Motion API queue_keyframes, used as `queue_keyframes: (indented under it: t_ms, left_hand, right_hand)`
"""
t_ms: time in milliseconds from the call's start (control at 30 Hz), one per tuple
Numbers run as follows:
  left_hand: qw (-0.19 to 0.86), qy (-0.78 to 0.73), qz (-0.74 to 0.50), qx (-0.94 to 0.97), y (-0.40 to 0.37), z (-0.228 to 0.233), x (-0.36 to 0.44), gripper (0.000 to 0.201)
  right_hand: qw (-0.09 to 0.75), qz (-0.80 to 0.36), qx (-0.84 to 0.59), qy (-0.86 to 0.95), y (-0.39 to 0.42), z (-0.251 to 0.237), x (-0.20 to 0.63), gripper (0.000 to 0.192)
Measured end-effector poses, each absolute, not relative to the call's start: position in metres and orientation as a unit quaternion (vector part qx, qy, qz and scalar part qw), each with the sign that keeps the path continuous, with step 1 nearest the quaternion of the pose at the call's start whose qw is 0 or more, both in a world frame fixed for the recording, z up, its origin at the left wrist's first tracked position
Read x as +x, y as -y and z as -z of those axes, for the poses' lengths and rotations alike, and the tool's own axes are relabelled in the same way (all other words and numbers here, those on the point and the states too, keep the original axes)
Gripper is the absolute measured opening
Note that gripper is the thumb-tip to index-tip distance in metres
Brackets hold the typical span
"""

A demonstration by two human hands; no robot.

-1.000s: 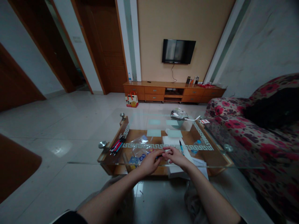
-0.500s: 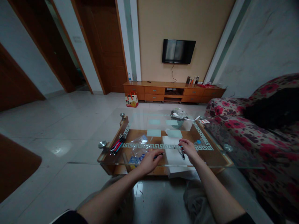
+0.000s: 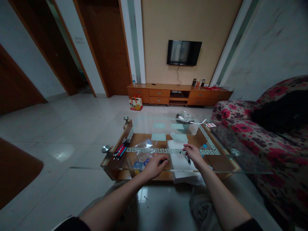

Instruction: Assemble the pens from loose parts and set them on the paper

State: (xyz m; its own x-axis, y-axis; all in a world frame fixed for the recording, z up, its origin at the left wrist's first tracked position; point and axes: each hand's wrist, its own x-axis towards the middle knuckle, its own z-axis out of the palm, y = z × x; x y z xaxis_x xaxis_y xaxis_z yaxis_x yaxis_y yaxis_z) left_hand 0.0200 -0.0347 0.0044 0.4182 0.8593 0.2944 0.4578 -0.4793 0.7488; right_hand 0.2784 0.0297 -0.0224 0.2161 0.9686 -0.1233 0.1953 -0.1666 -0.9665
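A bundle of pens (image 3: 121, 148) lies at the glass table's (image 3: 216, 162) left end. The left hand (image 3: 154, 165) pinches a dark pen (image 3: 164, 160). The right hand (image 3: 192, 154) closes fingers on another pen (image 3: 188, 158) over white paper (image 3: 178, 157).

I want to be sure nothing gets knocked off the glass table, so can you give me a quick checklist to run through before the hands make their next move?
1. Left hand has a firm grip on its dark pen: ok, fingers closed round it.
2. Right hand has the blue pen secured: cannot tell, fingers cover it.
3. White paper lies flat on the glass table: ok.
4. Plastic bag is out of the left hand's way: not ok, it lies right beside it.
5. Bundle of pens is clear of both hands: ok, near the left edge.
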Motion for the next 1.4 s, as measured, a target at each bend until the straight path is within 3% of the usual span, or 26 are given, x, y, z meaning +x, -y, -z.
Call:
queue_keyframes:
  t_ms: [167, 333, 433, 867, 1233, 1400]
  left_hand:
    - [0.292, -0.423, -0.342, 0.786, 0.034, -0.005, 0.021, 0.020]
    - [0.290, -0.430, -0.350, 0.780, 0.034, -0.006, 0.022, 0.020]
    - [0.289, -0.435, -0.349, 0.778, 0.033, -0.005, 0.022, 0.020]
    - [0.294, -0.443, -0.356, 0.769, 0.033, -0.008, 0.022, 0.020]
    - [0.303, -0.450, -0.356, 0.761, 0.032, -0.003, 0.022, 0.022]
    - [0.300, -0.448, -0.358, 0.762, 0.031, 0.001, 0.020, 0.023]
  right_hand:
    - [0.430, -0.390, -0.644, 0.498, -0.033, 0.029, 0.282, 0.032]
    - [0.356, -0.196, -0.650, 0.642, -0.033, 0.034, 0.286, 0.025]
    - [0.311, -0.153, -0.628, 0.696, -0.030, 0.035, 0.286, 0.025]
    - [0.209, -0.153, -0.595, 0.761, -0.021, 0.033, 0.279, 0.028]
    - [0.199, -0.154, -0.584, 0.772, -0.022, 0.038, 0.280, 0.032]
    - [0.263, -0.174, -0.587, 0.746, -0.020, 0.025, 0.274, 0.029]
